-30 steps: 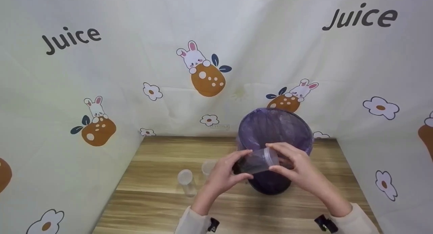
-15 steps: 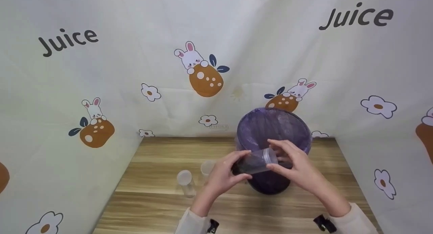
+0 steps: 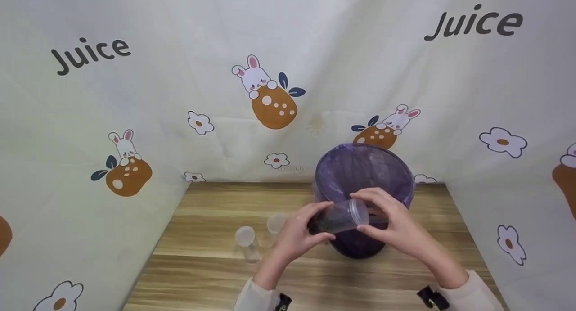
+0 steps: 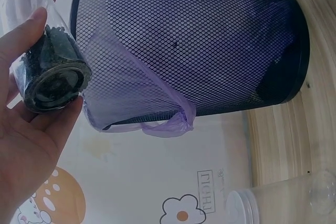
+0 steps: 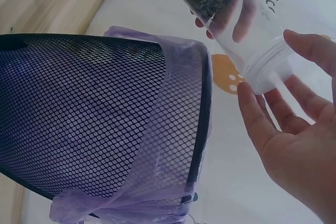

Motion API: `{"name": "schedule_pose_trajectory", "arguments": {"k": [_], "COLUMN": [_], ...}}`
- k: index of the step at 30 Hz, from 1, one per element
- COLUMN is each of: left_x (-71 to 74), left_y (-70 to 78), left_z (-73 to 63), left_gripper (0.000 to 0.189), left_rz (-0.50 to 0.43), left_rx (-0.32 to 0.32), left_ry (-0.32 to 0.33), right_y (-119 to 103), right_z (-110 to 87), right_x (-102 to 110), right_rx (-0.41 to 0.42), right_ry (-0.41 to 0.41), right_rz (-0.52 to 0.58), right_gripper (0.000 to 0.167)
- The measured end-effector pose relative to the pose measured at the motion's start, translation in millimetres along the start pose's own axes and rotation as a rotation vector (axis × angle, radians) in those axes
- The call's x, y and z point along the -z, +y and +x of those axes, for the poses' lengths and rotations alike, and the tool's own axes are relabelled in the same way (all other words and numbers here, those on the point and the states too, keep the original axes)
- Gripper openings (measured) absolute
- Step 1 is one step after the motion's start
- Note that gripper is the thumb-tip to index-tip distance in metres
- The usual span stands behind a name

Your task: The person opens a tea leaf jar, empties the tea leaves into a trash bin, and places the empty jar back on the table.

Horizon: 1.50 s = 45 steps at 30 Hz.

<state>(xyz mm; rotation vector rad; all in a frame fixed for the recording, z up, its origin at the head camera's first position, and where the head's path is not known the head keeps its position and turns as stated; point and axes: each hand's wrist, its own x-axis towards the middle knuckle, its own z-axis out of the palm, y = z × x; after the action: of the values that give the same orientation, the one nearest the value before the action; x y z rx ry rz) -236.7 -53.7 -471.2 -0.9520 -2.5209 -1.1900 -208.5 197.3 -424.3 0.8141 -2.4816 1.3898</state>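
Note:
A clear plastic jar [image 3: 338, 217], with dark dried leaves [image 4: 55, 51] gathered at its bottom end, is held tilted on its side in front of the bin's opening. My left hand [image 3: 294, 232] grips its base end, thumb on one side and fingers on the other. At the other end, my right hand [image 3: 396, 221] pinches the rim of the translucent screw lid [image 5: 270, 69] between spread fingertips and thumb. The lid sits on the jar's mouth. My right palm stays off the lid, as the right wrist view shows.
A black mesh bin [image 3: 360, 243] lined with a purple bag [image 3: 355, 169] stands behind the hands. To the left on the wooden table [image 3: 202, 275] are a clear lidded jar [image 3: 247, 241] and another clear container [image 3: 275, 222], partly hidden by my left hand. Printed cloth [image 3: 216, 77] surrounds the table.
My right fingers lift off and shift upward around the lid, then come back down onto its rim. The left hand and jar stay nearly in place.

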Motion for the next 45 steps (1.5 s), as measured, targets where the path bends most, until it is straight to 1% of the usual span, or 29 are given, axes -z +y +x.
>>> {"name": "schedule_pose_trajectory", "arguments": {"k": [3,6,10,14,21,26,30,33,36,38,41,45], "left_x": [0.2,0.4,0.6,0.4,0.5,0.3,0.2,-0.1,-0.1,0.2,0.9,1.3], "left_y": [0.2,-0.1,-0.6,-1.4,-1.2,-1.2,-1.3,-1.6,-0.9,-0.3,0.4,-0.6], "left_z": [-0.8,-1.3,-1.8,-2.4,-3.2,-3.3,-3.7,-4.3,-5.1,-5.6,-5.9,-6.0], "left_gripper": [0.067,0.066,0.065,0.065,0.065,0.064,0.065,0.065,0.065,0.065,0.065,0.065], "left_rz": [-0.002,-0.008,-0.015,-0.020,-0.033,-0.057,-0.051,-0.035,-0.040,-0.047,-0.047,-0.043], "left_rx": [-0.003,-0.004,-0.008,-0.013,-0.014,-0.017,-0.016,-0.011,-0.002,0.004,0.004,-0.006], "left_ry": [0.001,-0.001,0.001,0.009,0.013,0.016,0.015,0.014,0.012,0.010,0.010,0.015], "right_y": [-1.9,-4.5,-5.5,-3.4,0.0,0.3,0.1,-1.6,-3.9,-4.6,-3.8,-2.5], "right_z": [0.3,1.0,1.6,1.1,-0.1,-0.4,-0.5,-0.5,-0.5,-0.4,-0.4,-0.1], "right_x": [-1.4,-2.6,-2.9,-2.3,-2.3,-2.3,-2.4,-3.0,-4.1,-4.7,-4.3,-2.6], "right_rx": [-0.056,-0.108,-0.115,-0.071,0.034,0.065,0.080,0.058,-0.006,-0.056,-0.088,-0.072], "right_ry": [0.024,0.039,0.028,0.015,-0.008,-0.016,-0.032,-0.038,-0.027,-0.016,-0.016,-0.027], "right_rz": [-0.012,-0.028,-0.039,-0.015,0.042,0.057,0.052,0.047,0.037,0.018,-0.008,0.004], "right_gripper": [0.060,0.055,0.047,0.046,0.052,0.052,0.054,0.060,0.069,0.072,0.064,0.051]}}
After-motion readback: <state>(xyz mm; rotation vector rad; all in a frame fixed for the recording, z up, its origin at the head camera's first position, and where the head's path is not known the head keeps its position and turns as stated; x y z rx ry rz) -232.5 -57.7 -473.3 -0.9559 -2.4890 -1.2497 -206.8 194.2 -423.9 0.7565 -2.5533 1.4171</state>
